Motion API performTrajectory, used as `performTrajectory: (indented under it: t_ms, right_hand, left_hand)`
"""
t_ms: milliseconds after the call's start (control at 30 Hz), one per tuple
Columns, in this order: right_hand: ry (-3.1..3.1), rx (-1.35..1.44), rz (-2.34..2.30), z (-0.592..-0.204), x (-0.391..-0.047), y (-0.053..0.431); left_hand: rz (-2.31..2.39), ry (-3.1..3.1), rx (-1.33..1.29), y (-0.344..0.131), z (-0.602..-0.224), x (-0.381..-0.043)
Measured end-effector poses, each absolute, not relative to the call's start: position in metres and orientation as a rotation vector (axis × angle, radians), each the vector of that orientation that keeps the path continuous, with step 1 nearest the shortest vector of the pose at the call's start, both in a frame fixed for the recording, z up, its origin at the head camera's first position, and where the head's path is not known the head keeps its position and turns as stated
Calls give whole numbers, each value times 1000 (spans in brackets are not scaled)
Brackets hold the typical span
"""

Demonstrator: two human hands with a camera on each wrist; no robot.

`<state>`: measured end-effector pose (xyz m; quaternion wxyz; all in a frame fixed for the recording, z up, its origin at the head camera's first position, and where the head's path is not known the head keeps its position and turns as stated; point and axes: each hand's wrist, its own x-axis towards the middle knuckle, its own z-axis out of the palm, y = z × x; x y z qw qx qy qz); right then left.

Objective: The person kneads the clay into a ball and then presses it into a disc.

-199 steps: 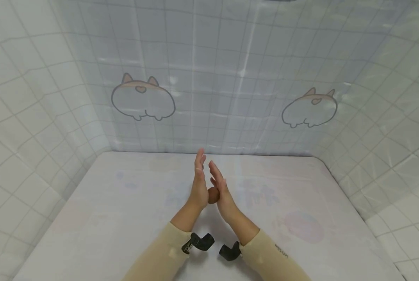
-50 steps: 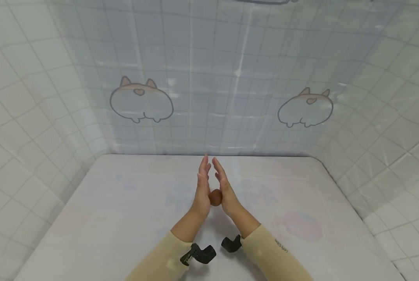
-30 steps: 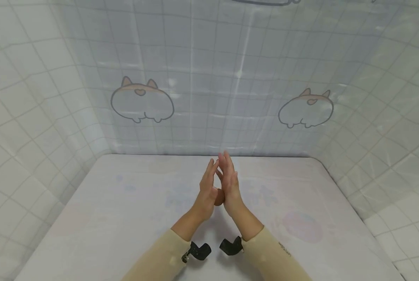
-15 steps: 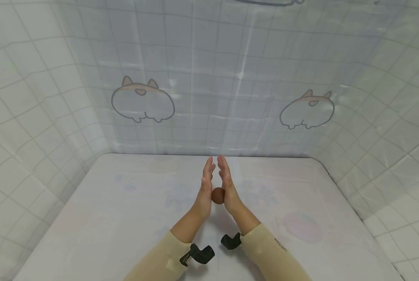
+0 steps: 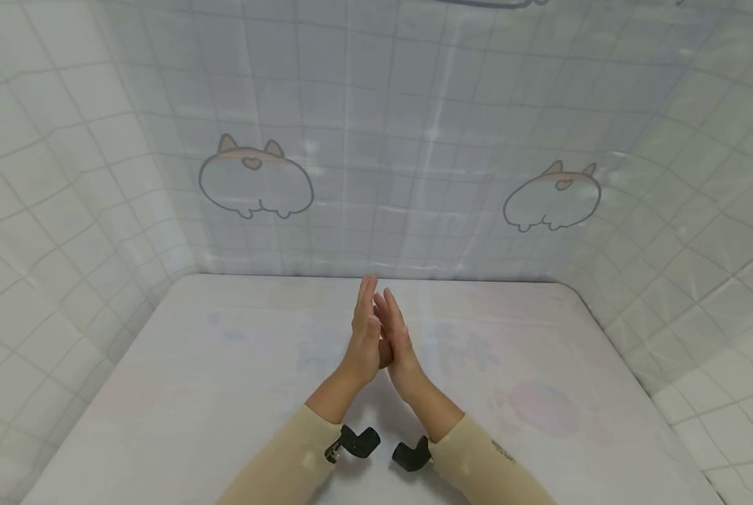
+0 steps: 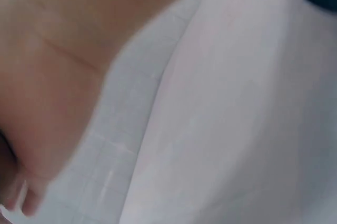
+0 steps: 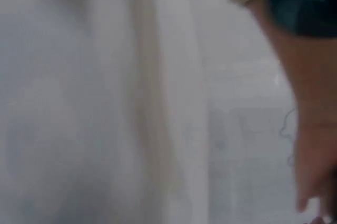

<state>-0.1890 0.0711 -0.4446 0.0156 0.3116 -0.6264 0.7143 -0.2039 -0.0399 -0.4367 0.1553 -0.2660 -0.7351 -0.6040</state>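
Note:
A small, smooth brown ball [image 5: 385, 354] sits between my two palms, partly covered by them in the head view. My left hand [image 5: 361, 345] presses it from the left with straight fingers pointing away from me. From the other side my right hand [image 5: 404, 356] presses on it, its fingers also straight and slanting toward the left hand's fingers. Both hands are raised over the white table. The left wrist view shows the heel of the left hand [image 6: 47, 98] close up. In the blurred right wrist view, the right hand [image 7: 316, 155] fills the right edge.
The pale table [image 5: 224, 393] carries faint printed colours. Behind it rises a grid-patterned sheet [image 5: 376, 140] with cartoon animal drawings, and similar sheets close off both sides. Black wrist-camera mounts [image 5: 360, 442] stick out from the beige sleeves [image 5: 288, 459].
The palms keep sliding back and forth against each other with the ball between them. Since half a second ago the left hand moved forward, the right drew back, and the ball shifted slightly left.

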Motion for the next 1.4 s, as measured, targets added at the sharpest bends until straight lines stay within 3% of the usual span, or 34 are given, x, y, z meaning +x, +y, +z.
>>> performTrajectory:
  t_ms: [300, 767, 1400]
  right_hand:
    - [-1886, 894, 2129, -429, -189, 75]
    - [-2024, 685, 2089, -434, -205, 84]
    - [-1956, 964, 2256, -442, -186, 67]
  left_hand:
    - [-1699, -2281, -713, -41, -445, -202]
    - [-1997, -2013, -1048, -37, -445, -187]
    - [-1822, -1928, -761, -40, -435, -197]
